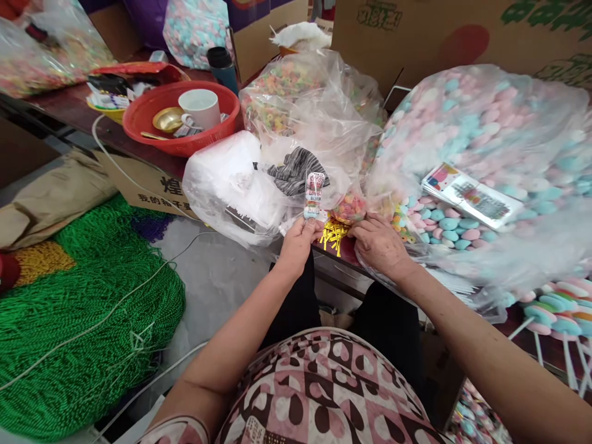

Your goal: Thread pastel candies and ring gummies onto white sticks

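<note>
My left hand (300, 242) pinches the lower end of a small clear printed candy packet (313, 192) and holds it upright. Pink and blue candy shows through at its base. A small pile of gold twist ties (333, 235) lies on the table edge between my hands. My right hand (380, 240) rests just right of the ties, its fingers bent and drawn together. Its fingertips are partly hidden, so what they hold, if anything, cannot be made out. Behind them sit pink and orange gummies (350, 208) in clear plastic.
A large bag of pink and blue candies (451, 123) fills the right, with a stack of printed packets (476, 196) on it. Candy skewers (559, 311) lie at far right. A red basin (180, 145) with a mug stands left. Green cord (92, 308) heaps on the floor.
</note>
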Demonstrator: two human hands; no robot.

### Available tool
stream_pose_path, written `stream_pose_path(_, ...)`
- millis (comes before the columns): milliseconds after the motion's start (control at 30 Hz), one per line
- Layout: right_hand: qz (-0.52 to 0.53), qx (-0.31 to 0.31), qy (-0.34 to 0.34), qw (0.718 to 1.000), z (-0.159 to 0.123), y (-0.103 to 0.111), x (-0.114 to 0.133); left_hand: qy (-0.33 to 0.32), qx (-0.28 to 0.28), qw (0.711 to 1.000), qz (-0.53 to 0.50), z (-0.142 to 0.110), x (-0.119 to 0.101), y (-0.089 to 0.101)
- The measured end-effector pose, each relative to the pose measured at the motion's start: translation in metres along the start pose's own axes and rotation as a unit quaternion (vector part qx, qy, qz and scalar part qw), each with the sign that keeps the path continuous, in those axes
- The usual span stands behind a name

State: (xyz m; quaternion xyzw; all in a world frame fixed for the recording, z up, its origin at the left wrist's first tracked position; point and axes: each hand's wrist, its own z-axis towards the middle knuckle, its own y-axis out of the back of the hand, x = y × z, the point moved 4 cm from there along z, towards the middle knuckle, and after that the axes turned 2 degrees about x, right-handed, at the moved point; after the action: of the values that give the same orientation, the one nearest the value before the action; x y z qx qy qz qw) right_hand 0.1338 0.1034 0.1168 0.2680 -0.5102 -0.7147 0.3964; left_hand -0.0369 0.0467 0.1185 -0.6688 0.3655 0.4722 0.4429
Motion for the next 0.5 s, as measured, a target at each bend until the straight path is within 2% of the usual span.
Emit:
stream_pose_path(200, -0.001, 0.008, -0.048, 0.999, -0.009, -0.008, -0.026, -0.009, -0.002, 1.000, 0.023, 0.001, 0.003, 0.000)
stream_pose_path(267, -0.004, 0.018, -0.066, 0.998, -0.010, -0.007, -0.027, -0.015, 0.001, 0.999, 0.034, 0.001, 0.004, 0.000)
stream_pose_path(333, -0.005, 0.018, -0.070, 0.997, -0.009, -0.001, -0.020, -0.024, 0.007, 0.999, 0.045, 0.001, 0.006, 0.001)
stream_pose_path(500, -0.014, -0.012, -0.042, 0.999, 0.000, 0.017, 0.015, -0.040, 0.025, 0.998, 0.045, 0.000, 0.005, 0.000)
